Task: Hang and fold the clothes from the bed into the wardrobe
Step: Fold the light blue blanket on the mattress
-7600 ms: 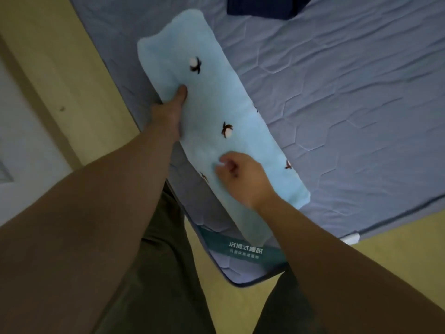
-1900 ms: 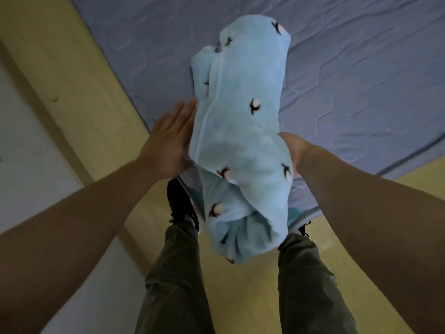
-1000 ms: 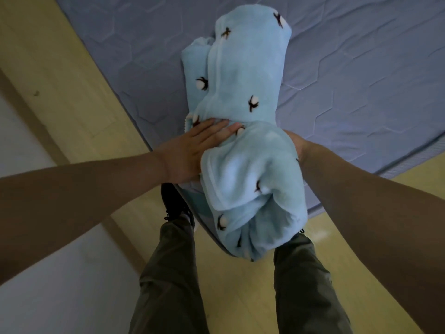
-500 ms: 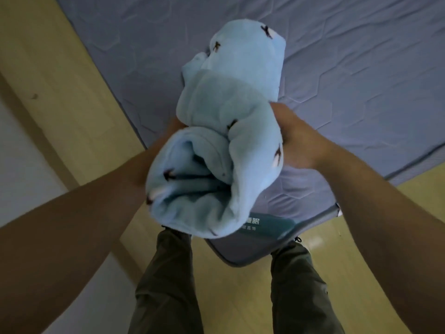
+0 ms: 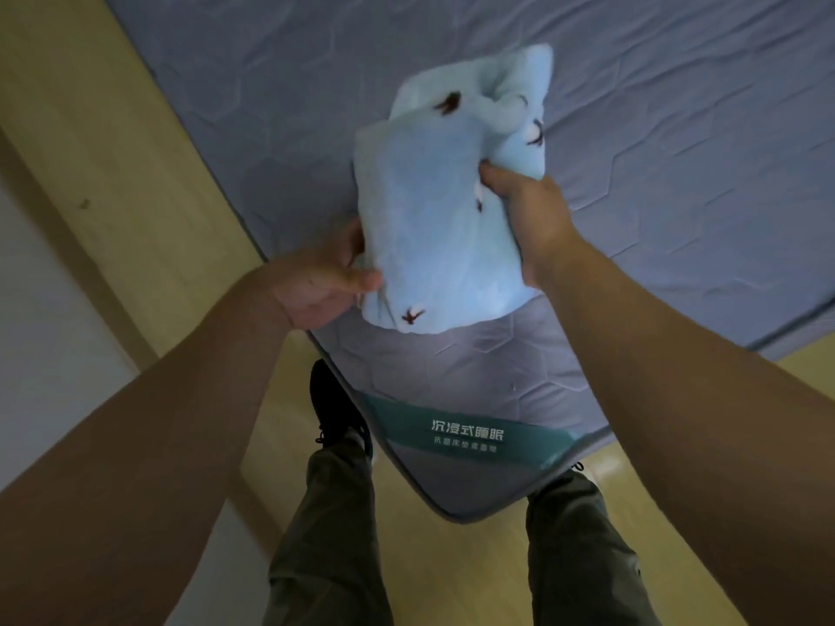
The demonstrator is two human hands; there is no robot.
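Observation:
A light blue fleece garment [image 5: 433, 219] with small dark and white motifs is folded into a thick bundle and held above the corner of the bed [image 5: 677, 151]. My left hand [image 5: 323, 286] grips its lower left edge, thumb on top. My right hand [image 5: 528, 205] clutches its right side, fingers dug into the fabric. The bundle's far end is bunched and loose. The wardrobe is not in view.
The grey-blue quilted mattress fills the upper right, its corner [image 5: 470, 503] with a teal label strip pointing at my legs. Wooden floor [image 5: 135, 128] runs along the left, beside a white wall or door [image 5: 45, 332]. My dark shoe [image 5: 334, 408] stands by the mattress corner.
The long flat garment was folded into a bundle. In the last half second I turned it so its open rolled end no longer faces me, and lifted it slightly further over the bed.

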